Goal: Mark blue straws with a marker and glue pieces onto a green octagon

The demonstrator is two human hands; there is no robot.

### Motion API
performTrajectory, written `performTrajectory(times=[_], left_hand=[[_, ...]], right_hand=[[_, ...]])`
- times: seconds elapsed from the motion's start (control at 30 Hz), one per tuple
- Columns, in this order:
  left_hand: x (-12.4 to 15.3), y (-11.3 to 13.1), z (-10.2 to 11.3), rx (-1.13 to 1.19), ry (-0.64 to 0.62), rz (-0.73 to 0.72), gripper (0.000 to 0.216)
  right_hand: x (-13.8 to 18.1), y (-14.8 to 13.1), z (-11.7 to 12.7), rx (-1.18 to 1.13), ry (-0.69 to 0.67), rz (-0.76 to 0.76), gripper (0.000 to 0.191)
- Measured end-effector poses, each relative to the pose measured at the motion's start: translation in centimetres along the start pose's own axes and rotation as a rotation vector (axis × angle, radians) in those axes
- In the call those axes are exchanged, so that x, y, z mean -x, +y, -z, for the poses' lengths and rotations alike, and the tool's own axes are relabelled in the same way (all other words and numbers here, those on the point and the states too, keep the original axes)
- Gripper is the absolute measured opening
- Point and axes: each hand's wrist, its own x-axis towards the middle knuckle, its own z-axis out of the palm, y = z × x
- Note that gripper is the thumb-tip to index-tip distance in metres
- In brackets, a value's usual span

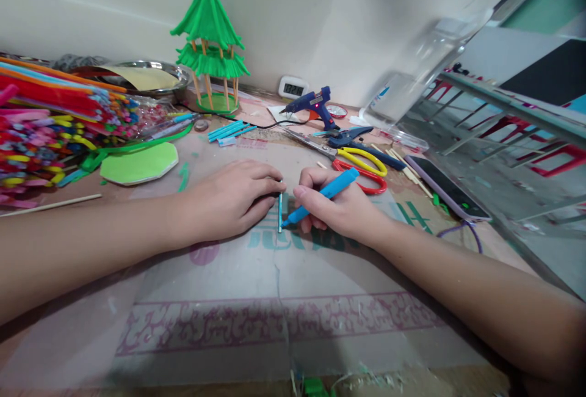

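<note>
Your left hand held a short stick on the plastic sheet; your right hand gripped a blue marker, tip beside it. Colouring seemed partway — pale end left; blue sticks beyond looked done.

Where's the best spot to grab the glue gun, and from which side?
I'd take the glue gun by its handle, coming from the right: the handle slants down at that end, while the nozzle points left, and the lit red light suggests it may be hot.
</note>
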Motion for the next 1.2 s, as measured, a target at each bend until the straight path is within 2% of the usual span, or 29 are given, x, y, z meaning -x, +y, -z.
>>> performTrajectory(times=[0.13, 0.33, 0.53, 0.73, 0.83, 1.0, 1.2], left_hand=[[-0.05, 0.04, 0.07, 0.017, -0.002, 0.008, 0.033], [-0.06, 0.1, 0.03, -0.007, 0.002, 0.004, 0.036], [-0.14, 0.12, 0.15, 0.018, -0.013, 0.013, 0.035], [-0.1, 0.04, 0.11, 0.007, -0.01, 0.01, 0.035], [-0.1, 0.01, 0.07, 0.013, -0.007, 0.004, 0.034], [-0.17, 0.12, 0.19, 0.03, -0.01, 0.008, 0.035], [-0.13, 0.08, 0.13, 0.028, -0.014, 0.01, 0.034]], right_hand=[[0.06, -0.1, -0.11, -0.019, -0.026, -0.009, 0.032], [-0.14, -0.05, -0.16, 0.014, 0.08, 0.013, 0.033], [0.26, -0.6, -0.27, -0.046, -0.075, -0.046, 0.033], [0.17, -0.42, -0.29, -0.016, 0.059, -0.007, 0.034], [0.16, -0.35, -0.33, -0.005, 0.038, -0.013, 0.033], [0.34, -0.52, -0.34, -0.054, -0.076, -0.058, 0.029], [0.31, -0.46, -0.31, -0.043, -0.038, -0.032, 0.029]])
